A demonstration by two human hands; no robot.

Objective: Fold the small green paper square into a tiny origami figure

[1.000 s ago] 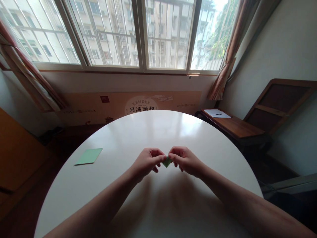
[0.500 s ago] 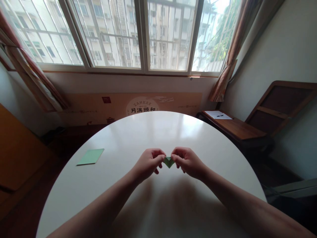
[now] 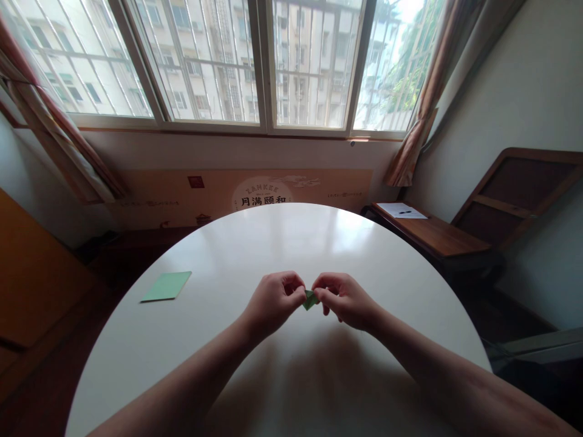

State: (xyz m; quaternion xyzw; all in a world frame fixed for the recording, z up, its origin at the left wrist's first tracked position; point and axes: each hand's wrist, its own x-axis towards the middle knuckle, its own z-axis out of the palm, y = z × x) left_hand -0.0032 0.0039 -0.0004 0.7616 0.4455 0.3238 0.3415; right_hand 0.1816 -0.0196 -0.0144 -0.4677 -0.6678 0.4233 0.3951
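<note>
A small folded piece of green paper [image 3: 310, 299] is held above the white table, between my two hands. My left hand [image 3: 279, 301] pinches its left side with thumb and fingers. On the other side, my right hand [image 3: 342, 298] grips the right corner, its lower fingers curled beneath. Only the middle of the folded paper shows, coming to a point at the bottom; its edges are hidden by my fingertips. Off to the left, a flat light green square of paper [image 3: 166, 286] lies on the tabletop.
The round white table [image 3: 291, 237] fills the middle of the view. Beyond its right edge is a wooden side table [image 3: 437, 233] bearing a white paper sheet [image 3: 396, 210] and a pen. A printed cardboard panel [image 3: 159, 182] stands below the barred window.
My left hand has turned slightly and its lower fingers have curled in out of sight. The folded paper has tilted a little, and less of it shows between my hands.
</note>
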